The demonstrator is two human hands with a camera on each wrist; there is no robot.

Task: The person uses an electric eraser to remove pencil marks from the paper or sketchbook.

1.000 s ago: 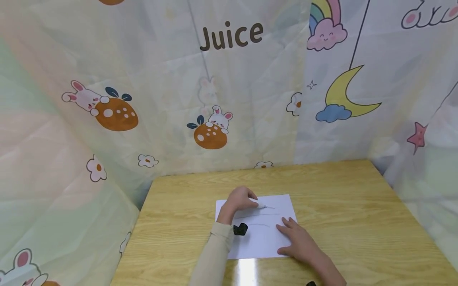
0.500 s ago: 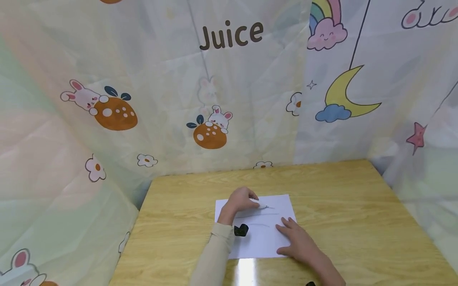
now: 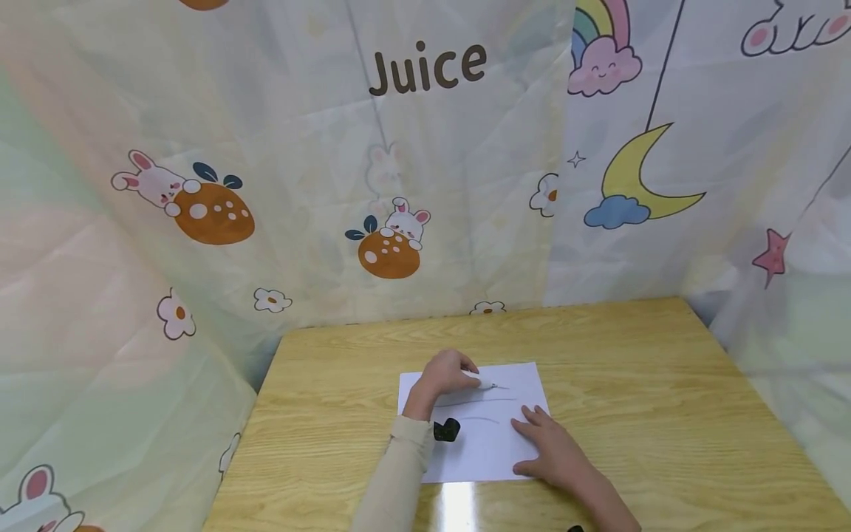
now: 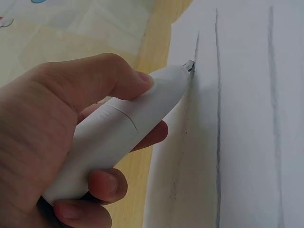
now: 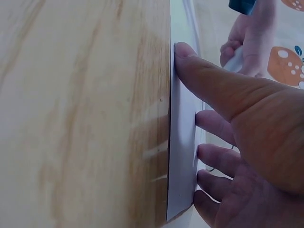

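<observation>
My left hand grips a white correction tape pen, thumb on top and fingers curled beneath. Its small, flat grey tip touches the paper on the uppermost drawn line. Beyond the tip that line is still dark; behind it only faint specks show. Two longer dark lines, the nearer one and the farther one, run beside it. The white sheet of paper lies on the table. My right hand rests on the sheet's right edge with spread fingers, the thumb near its front corner.
The wooden table extends on every side of the paper. A printed cloth hangs along the back and sides. A black wrist camera on the left wrist overlaps the sheet in the head view.
The correction tape pen's tip has crept slightly to the right along the uppermost line. The right hand keeps its place on the paper, and the head view shifts a little.
</observation>
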